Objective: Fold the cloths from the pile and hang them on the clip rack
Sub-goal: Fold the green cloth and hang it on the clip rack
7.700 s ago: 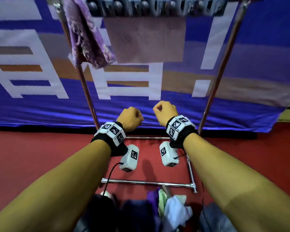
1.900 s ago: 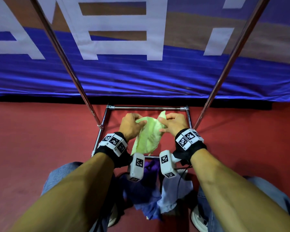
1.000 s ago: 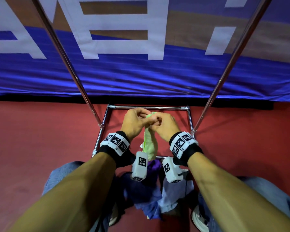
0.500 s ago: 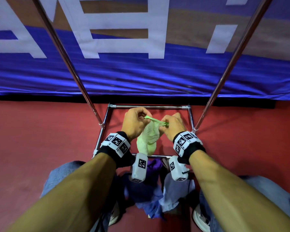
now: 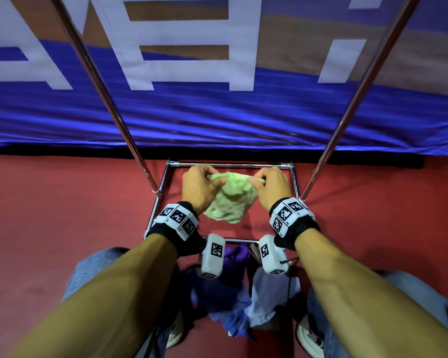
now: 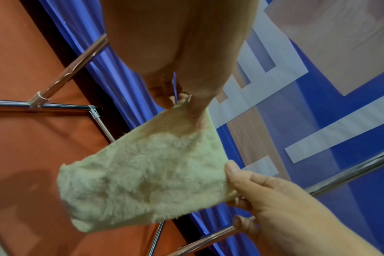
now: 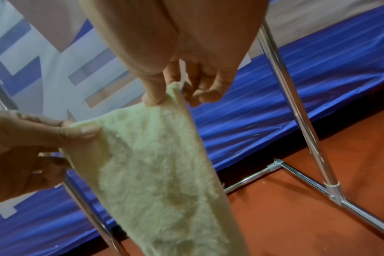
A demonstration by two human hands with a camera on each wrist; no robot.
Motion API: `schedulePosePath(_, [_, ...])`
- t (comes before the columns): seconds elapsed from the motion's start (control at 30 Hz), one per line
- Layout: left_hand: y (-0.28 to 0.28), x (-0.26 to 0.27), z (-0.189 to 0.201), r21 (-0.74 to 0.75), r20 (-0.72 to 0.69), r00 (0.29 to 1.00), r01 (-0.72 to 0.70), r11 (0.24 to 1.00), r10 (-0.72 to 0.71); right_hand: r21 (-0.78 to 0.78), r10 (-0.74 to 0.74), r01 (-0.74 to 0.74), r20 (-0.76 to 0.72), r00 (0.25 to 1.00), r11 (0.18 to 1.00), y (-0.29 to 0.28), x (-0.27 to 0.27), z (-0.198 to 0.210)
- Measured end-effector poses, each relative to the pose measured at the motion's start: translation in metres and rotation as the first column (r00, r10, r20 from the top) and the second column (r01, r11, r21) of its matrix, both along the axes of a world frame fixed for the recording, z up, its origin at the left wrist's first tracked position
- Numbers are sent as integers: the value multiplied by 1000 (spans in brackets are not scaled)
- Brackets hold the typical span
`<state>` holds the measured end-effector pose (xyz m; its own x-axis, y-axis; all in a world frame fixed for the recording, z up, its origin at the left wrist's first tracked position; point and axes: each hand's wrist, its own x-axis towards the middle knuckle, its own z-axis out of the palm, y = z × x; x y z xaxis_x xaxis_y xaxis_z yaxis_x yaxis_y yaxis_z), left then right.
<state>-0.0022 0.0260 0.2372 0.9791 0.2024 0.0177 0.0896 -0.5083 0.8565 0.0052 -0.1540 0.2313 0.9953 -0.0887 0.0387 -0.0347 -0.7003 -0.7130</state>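
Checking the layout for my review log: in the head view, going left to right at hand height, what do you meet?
Left chrome rack pole → left hand → fluffy light green cloth → right hand → right chrome rack pole.

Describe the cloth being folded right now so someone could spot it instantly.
Find the chrome rack before the blue banner. Above its floor frame, the left hand and right hand pinch a fluffy cloth. It alone is pale green; the pile is purple and blue.

Even bright light; wide-angle edge bending; wrist views soft.
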Motion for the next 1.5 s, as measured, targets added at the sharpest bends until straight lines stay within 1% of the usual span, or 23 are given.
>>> schedulePosePath(0.07, [1, 0, 0, 3, 4, 1000, -26, 1000, 26, 32, -18, 18, 7, 1000, 999, -1, 0, 2])
schedulePosePath(0.13, [0, -2, 1, -13, 11, 999, -37, 999, 37, 36, -11, 12, -26, 1000, 999, -1, 0, 3])
schedulePosePath(0.2, [-3, -4, 3, -43, 4, 1000, -7, 999, 7, 35, -9, 11, -40, 999, 999, 0, 0, 1])
schedulePosePath(0.3, [-8, -5, 6, -78, 9, 1000, 12, 997, -11, 93, -10, 14, -51, 999, 996, 2, 0, 0])
schedulePosePath(0.33, [-8, -5, 7, -33, 9, 1000, 19, 999, -18, 124, 4, 3, -60, 998, 992, 3, -1, 1])
schedulePosePath(0.4, [-7, -5, 7, 67, 11, 1000, 25, 997, -26, 124, 57, -47, -80, 995, 991, 3, -2, 4])
schedulePosePath(0.47, [-7, -5, 8, 109, -6, 999, 40, 993, -40, 49, 114, -109, -103, 988, 993, 1, -5, 6])
schedulePosePath(0.5, [-7, -5, 8, 132, -5, 999, 41, 990, -41, 19, 117, -116, -108, 987, 993, 1, -6, 6])
schedulePosePath(0.6, [-9, -7, 7, 191, -2, 999, 48, 980, -49, -9, 86, -87, -85, 993, 996, 4, -7, 2])
schedulePosePath(0.67, [-11, -8, 6, 226, -7, 1000, 31, 974, -31, 5, 81, -81, -68, 994, 997, 6, -7, 1])
schedulePosePath(0.7, [-11, -8, 6, 239, -11, 1000, 28, 971, -26, 38, 79, -77, -56, 995, 996, 8, -7, 1])
schedulePosePath(0.8, [-15, -8, 6, 175, -14, 999, 47, 983, -45, 161, 66, -59, -34, 997, 985, 13, -8, 7])
schedulePosePath(0.9, [-17, -8, 2, 56, -18, 997, 79, 995, -78, 283, 67, -42, -77, 995, 958, 17, -8, 5])
schedulePosePath(1.07, [-21, -7, 3, 4, -23, 993, 114, 993, -114, 434, 117, -30, -176, 977, 901, 19, -6, 2])
schedulePosePath(1.17, [-20, -7, 3, -16, -31, 991, 133, 991, -133, 478, 134, -27, -193, 972, 878, 21, -7, 2])
schedulePosePath(1.3, [-21, -8, 4, -31, -10, 990, 139, 990, -140, 454, 68, 9, -154, 986, 891, 19, -6, 0])
schedulePosePath(1.43, [-23, -12, 8, 29, 13, 977, 212, 977, -212, 535, 111, 11, -196, 974, 845, 19, -6, 3])
schedulePosePath(1.5, [-23, -13, 10, 45, -11, 959, 284, 958, -284, 509, 84, 31, -201, 976, 860, 19, -5, 4])
